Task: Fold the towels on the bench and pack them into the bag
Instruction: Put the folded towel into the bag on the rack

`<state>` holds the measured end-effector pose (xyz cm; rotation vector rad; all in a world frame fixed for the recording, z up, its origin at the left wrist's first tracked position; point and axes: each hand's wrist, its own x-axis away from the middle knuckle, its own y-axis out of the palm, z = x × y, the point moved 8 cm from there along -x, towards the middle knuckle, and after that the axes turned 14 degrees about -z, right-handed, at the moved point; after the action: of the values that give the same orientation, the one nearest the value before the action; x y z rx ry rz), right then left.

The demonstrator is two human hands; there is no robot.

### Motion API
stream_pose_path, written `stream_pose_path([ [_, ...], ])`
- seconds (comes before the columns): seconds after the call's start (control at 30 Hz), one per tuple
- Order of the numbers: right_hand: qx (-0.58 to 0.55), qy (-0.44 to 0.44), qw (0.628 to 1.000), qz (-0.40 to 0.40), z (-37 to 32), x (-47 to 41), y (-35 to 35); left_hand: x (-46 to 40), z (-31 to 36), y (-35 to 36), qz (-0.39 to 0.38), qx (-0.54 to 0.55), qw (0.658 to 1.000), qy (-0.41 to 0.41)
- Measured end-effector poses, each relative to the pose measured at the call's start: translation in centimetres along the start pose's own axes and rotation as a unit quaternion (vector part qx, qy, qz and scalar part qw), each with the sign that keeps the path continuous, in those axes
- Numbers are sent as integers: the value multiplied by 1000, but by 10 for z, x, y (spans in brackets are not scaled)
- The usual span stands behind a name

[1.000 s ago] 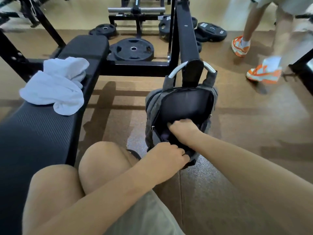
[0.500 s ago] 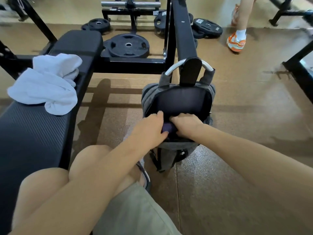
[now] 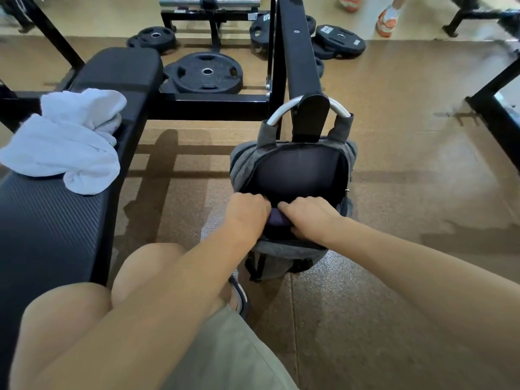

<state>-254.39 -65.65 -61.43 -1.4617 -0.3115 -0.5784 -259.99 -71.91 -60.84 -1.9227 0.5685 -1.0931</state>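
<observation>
Both hands are at the mouth of the grey backpack [image 3: 292, 249], which hangs by its handle from the black rack arm [image 3: 301, 68]. The left hand [image 3: 247, 215] and right hand [image 3: 306, 218] have their fingers curled tight on something dark purple [image 3: 277, 218] at the opening, perhaps a folded towel. The white towels [image 3: 64, 142] lie crumpled and unfolded on the desk [image 3: 47, 232], so most of the job looks undone.

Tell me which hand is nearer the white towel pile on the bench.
Left. The left hand grips the bag's near rim on the bench side; the right hand grips beside it, farther from the white towel pile.
</observation>
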Motion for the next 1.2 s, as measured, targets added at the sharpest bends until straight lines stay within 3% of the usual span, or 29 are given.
stream_pose_path([
  [0.13,46,15,999,14,-1,-7,-10,35,4,-5,56,94,993,36],
  [0.27,97,-1,995,-10,-23,-32,-16,71,25,11,85,135,975,153],
  [0.43,119,-5,988,-96,-38,-59,27,71,20,13,80,131,978,142],
  [0.57,93,3,989,-113,-33,-53,31,72,9,9,71,145,976,148],
  [0.77,20,-2,999,-50,-23,-9,-46,71,-42,6,55,231,957,170],
  [0.83,9,-9,1000,14,-28,6,-83,75,-75,4,50,278,948,145],
  [0.97,-22,-72,985,153,-79,14,-146,85,-168,17,71,326,943,11],
  [1.07,-103,-163,967,165,-135,-21,-162,97,-233,55,63,365,923,-104],
  [1.2,-249,-207,940,103,-197,-100,-165,114,-289,108,39,381,902,-199],
])
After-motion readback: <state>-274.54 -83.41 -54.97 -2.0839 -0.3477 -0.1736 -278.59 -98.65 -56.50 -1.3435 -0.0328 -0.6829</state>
